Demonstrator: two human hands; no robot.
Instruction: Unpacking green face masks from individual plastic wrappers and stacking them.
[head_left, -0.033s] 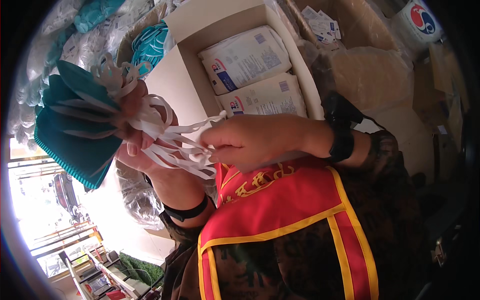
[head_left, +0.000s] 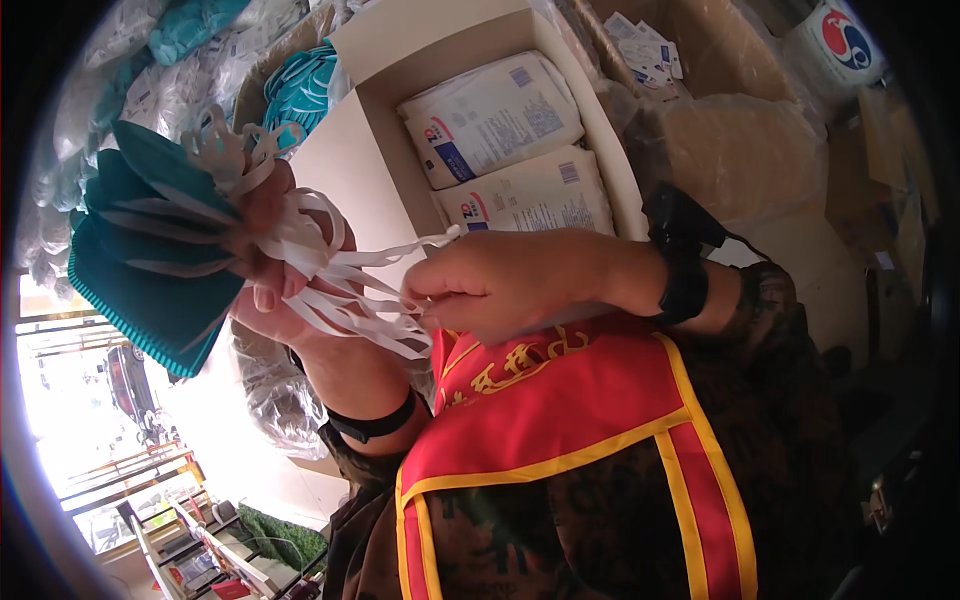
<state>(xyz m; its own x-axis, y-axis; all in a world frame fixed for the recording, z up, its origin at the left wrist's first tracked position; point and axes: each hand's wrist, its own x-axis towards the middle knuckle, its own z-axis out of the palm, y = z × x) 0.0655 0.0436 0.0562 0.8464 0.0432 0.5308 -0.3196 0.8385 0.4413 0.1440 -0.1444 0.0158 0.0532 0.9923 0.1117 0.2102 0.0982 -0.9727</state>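
A fanned bunch of teal folded face masks (head_left: 150, 265) with white straps (head_left: 330, 262) is gripped in my left hand (head_left: 275, 300), whose fingers wrap round the masks' gathered end. The straps spill over that hand and stretch right toward my right hand (head_left: 515, 275). With its fingers closed, my right hand pinches several strap ends between thumb and forefinger. Some loose loops stand up above my left hand. Behind my right hand, an open carton (head_left: 385, 85) contains white printed packs (head_left: 495, 110), two of them showing on top.
More teal masks (head_left: 300, 85) lie in a carton beyond my left hand. Bagged bundles (head_left: 185, 90) are heaped at the far left. Another open carton (head_left: 715, 45) lined with clear plastic holds small white packets (head_left: 645, 50). A red apron (head_left: 560, 400) with yellow trim covers my front.
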